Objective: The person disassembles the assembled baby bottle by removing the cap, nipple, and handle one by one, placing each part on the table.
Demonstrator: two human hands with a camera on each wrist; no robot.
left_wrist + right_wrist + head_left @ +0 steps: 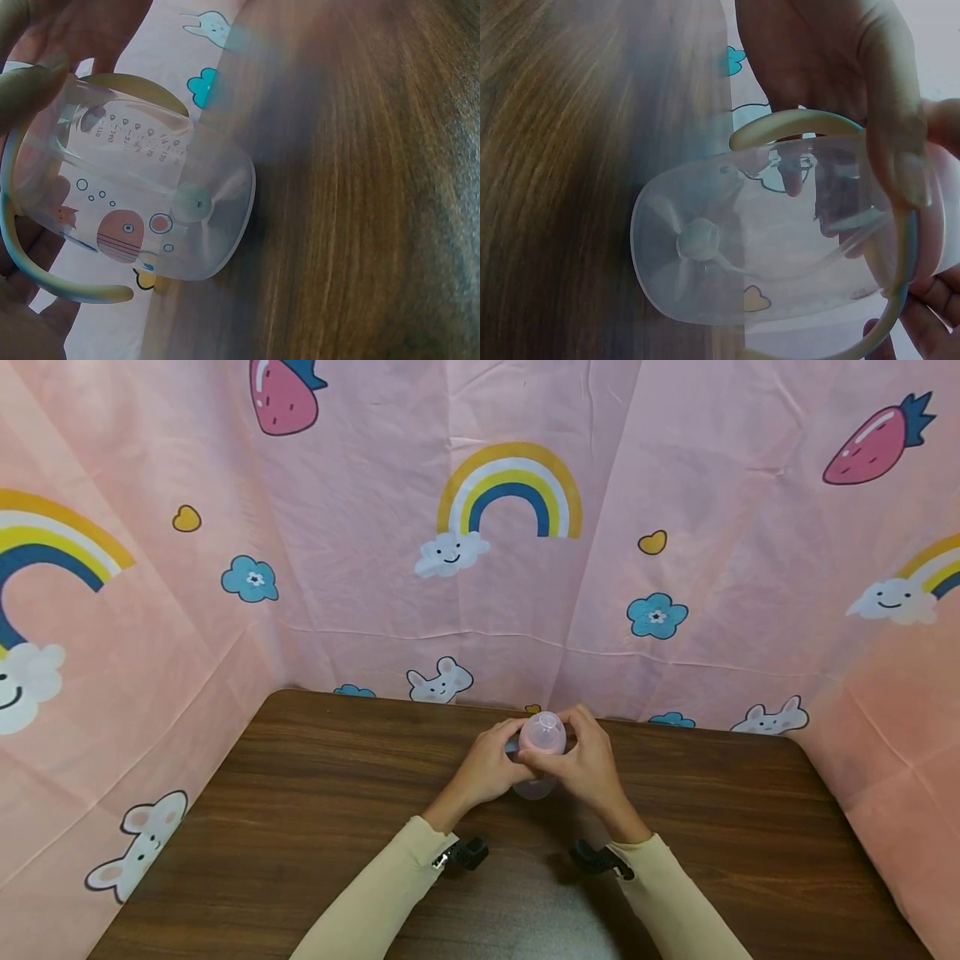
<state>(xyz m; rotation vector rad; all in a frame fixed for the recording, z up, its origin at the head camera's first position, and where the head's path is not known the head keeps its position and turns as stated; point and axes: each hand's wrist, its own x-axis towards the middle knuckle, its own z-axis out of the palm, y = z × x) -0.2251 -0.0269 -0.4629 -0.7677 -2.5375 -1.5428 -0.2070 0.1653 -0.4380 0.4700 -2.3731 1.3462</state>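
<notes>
1. Both hands hold one thing between them: a clear plastic cup (542, 752) with loop handles, held just above the bench (300, 793) and in front of the cuffs.
2. The left hand (487, 768) curls round the cup's left side; the right hand (588, 764) curls round its right side and top, fingers over the pale cap.
3. From the wrist views the cup (142, 202) lies tilted, its base turned toward the bench (360, 225), and it looks empty.
4. Judged by its thin clear wall, it should be light and stiff, and smooth enough to slip in a loose hold. The handles (802, 124), or the body just under the cap, look like the surest places to take it.
5. Hard to tell: whether the base touches the bench, and how the cap sits on the body, since fingers cover the join. The handles are partly cut off at the edge of the wrist views.
</notes>
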